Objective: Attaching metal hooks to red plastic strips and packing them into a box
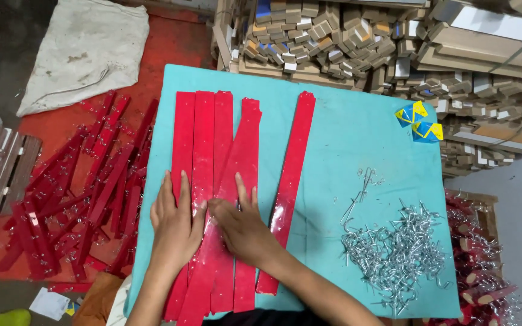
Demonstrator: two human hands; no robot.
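- The long glossy red plastic strips (212, 181) lie side by side, lengthwise, on the turquoise tabletop (357, 139). Four or five bunch together and overlap at the near end; one more red strip (291, 187) sits a bit apart to the right, angled.
- Left hand (175, 224) is flat, palm down, fingers spread on the leftmost strips. It's pressing, not gripping anything.
- Right hand (244, 228) is also flat and open on the middle strips, thumb pointing towards the left hand. Nothing is pinched in it as far as I can see.
- Handling guess: these look thin, light and bendy, with a shiny face that probably slides easily, strip on strip. I'd say flat palm pressure keeps them from skating around, and lifting one is probably easiest by an end or a long edge, since the middle would likely sag.
- The torn-looking far ends suggest they could crease or tear if yanked.
- To the right there's a pile of small silver wire hooks (394, 253), tangled and prickly-looking, well apart from both hands.
- Off the table's left edge, a heap of red strips with hooks fitted (74, 205) sits on the floor.
- Two little blue-and-yellow folded cards (419, 122) rest near the far right corner.
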